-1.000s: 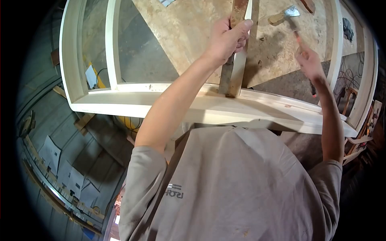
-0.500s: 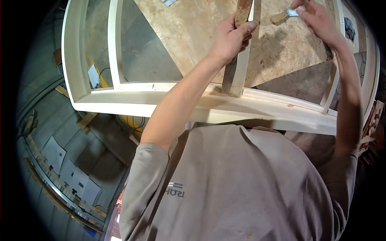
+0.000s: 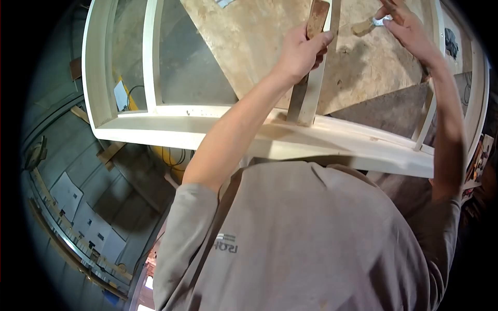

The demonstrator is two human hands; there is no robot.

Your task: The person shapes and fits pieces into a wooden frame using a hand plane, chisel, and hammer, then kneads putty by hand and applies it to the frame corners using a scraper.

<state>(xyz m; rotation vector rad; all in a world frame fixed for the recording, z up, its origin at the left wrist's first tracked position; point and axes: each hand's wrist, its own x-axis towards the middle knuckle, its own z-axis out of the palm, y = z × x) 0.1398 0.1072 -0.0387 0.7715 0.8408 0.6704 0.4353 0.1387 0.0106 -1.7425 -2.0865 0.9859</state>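
Observation:
My left hand [image 3: 302, 51] is closed around a narrow brownish strip of wood [image 3: 317, 19], held beside a pale crossbar [image 3: 313, 98] of a large wooden frame [image 3: 155, 136]. The strip's upper end sticks out above my fist; how far it runs below my fingers I cannot tell. My right hand [image 3: 407, 31], at the upper right, has its fingers closed on a paintbrush [image 3: 362, 27] with a tan end and a shiny metal band, pointing left toward the crossbar. Part of the brush is hidden by my fingers.
Under the frame lies a stained plywood sheet [image 3: 249, 46]. More uprights [image 3: 151, 57] divide the frame at left and right. A dark cloth-like item [image 3: 451, 42] lies at the far right. Paper sheets [image 3: 67, 194] and a long curved strip [image 3: 72, 259] are at the lower left.
The wood strip in my left hand has shifted slightly down, so its top end now shows. My right hand and the brush have moved only a little. The view has shifted slightly.

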